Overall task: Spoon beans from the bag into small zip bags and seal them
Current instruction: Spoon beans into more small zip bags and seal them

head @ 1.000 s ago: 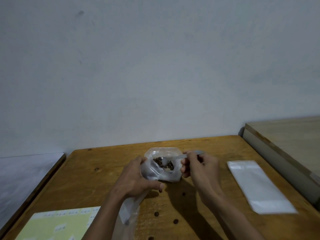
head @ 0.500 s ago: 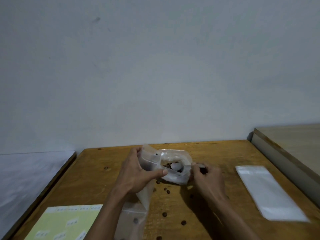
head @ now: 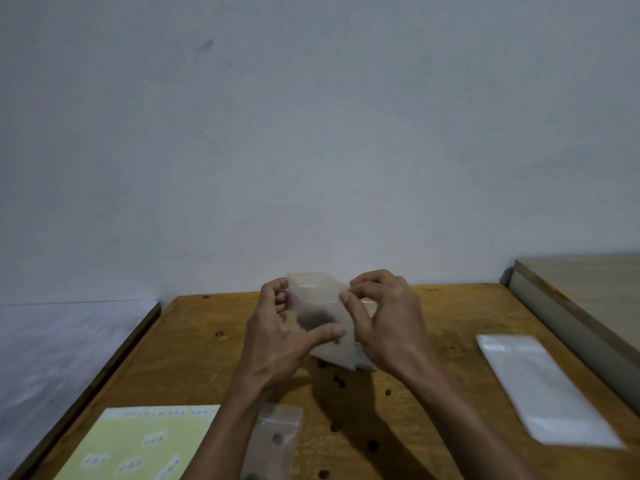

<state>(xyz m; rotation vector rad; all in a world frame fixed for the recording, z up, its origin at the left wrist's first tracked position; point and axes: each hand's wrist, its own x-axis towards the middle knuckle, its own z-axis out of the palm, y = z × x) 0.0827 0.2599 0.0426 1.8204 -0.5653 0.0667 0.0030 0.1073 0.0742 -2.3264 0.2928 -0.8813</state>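
Above the brown wooden worktop [head: 214, 355], the left hand [head: 277, 337] and right hand [head: 384, 327] pinch opposite sides of a translucent plastic bag [head: 320, 306] holding dark beans [head: 317, 318], fingers curled on it

Person, two bare hands and forearms recorded. Left hand [head: 284, 332]: no ring, glove or watch was seen. Right hand [head: 388, 323]: likewise unadorned. Both forearms were uncovered as far as the lower frame edge; no sleeve, band or marking was noted.
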